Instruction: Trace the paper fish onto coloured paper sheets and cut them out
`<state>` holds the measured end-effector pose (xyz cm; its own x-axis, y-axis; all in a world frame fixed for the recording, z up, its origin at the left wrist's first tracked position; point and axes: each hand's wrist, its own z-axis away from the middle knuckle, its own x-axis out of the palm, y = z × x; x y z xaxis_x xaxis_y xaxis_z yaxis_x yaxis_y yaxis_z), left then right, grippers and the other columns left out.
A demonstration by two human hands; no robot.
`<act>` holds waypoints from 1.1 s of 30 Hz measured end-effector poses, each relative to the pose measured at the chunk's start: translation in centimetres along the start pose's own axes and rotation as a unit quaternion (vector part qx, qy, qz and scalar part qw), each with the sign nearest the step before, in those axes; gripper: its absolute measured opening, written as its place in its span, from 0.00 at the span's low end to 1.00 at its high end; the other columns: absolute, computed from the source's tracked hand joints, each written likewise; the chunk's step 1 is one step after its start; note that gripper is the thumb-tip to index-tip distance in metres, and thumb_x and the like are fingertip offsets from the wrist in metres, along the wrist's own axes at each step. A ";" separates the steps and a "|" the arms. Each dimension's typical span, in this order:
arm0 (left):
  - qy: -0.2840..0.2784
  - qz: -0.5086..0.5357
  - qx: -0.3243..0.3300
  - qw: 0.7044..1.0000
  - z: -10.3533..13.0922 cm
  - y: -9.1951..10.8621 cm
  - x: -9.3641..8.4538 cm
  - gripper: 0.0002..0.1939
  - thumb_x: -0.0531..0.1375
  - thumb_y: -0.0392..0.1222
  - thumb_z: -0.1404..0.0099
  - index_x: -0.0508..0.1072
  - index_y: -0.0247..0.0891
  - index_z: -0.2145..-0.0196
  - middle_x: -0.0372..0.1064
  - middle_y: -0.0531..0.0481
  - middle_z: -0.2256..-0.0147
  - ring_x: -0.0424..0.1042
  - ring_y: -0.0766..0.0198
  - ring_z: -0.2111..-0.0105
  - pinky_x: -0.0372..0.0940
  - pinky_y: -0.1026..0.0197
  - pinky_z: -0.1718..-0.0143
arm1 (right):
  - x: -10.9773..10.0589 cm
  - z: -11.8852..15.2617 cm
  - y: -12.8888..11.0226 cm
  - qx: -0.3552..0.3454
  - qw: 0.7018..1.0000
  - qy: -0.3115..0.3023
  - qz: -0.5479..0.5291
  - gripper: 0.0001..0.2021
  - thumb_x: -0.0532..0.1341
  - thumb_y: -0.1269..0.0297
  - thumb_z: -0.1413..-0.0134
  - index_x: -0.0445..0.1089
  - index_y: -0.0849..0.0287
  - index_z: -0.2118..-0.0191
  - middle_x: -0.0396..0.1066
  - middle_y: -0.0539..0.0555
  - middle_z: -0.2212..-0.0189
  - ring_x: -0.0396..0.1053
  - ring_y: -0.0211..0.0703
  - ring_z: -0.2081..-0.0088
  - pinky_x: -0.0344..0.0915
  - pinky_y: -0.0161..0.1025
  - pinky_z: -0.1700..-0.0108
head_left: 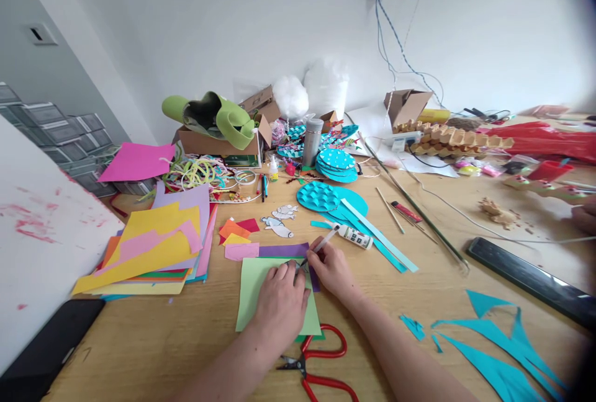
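Note:
My right hand (331, 267) is closed around a slim pale pen (328, 238), its tip down at the upper right of a light green sheet of paper (249, 303). Flat on that sheet lies my left hand (282, 296), fingers together, pressing beside the pen tip. A small piece, partly hidden by the left fingers, shows near the tip. Under the green sheet stick out a purple strip (284, 250) and a pink piece (241, 252). Two fish cut-outs (277, 227) lie beyond. Red-handled scissors (325, 358) rest open in front of the sheet.
Stacked coloured paper (153, 234) lies left, near a black phone (51, 346). A glue bottle (354, 236), blue strips (382, 234) and scalloped blue discs (319, 196) sit beyond my right hand. Blue scraps (488, 346), a dark device (526, 278) and another person's hand (584, 219) are right.

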<state>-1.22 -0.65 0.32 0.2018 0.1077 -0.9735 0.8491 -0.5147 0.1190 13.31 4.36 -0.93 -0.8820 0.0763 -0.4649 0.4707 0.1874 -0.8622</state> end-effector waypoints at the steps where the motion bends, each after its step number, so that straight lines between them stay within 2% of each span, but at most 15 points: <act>1: 0.000 0.000 0.001 1.000 0.0 0.0 0.0 0.15 0.52 0.38 0.34 0.69 0.31 0.52 0.66 0.39 0.51 0.64 0.51 0.55 0.63 0.47 0.55 | 0.0 0.0 0.0 -0.001 1.000 0.001 0.002 0.05 0.54 0.64 0.50 0.60 0.57 0.73 0.61 0.46 0.83 0.59 0.37 0.80 0.54 0.33 0.77; 18: 0.007 0.001 0.002 1.000 -0.2 -0.1 0.0 0.13 0.52 0.39 0.34 0.70 0.34 0.54 0.67 0.41 0.54 0.64 0.52 0.56 0.64 0.47 0.56 | 0.1 0.0 0.1 0.017 0.998 0.057 0.017 0.06 0.53 0.61 0.51 0.60 0.56 0.74 0.61 0.47 0.83 0.59 0.38 0.81 0.53 0.34 0.78; 33: 0.017 0.001 0.001 1.000 -0.3 -0.2 0.3 0.17 0.52 0.39 0.33 0.68 0.34 0.49 0.66 0.42 0.55 0.64 0.53 0.57 0.63 0.47 0.57 | 0.3 0.0 0.5 0.033 0.995 0.087 0.035 0.06 0.52 0.61 0.51 0.59 0.56 0.74 0.62 0.48 0.83 0.62 0.39 0.80 0.55 0.34 0.75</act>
<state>-1.16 -0.29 0.05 0.2195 0.1362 -0.9661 0.8478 -0.5167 0.1198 13.30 4.47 -1.47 -0.8349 0.2565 -0.4871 0.5262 0.1122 -0.8429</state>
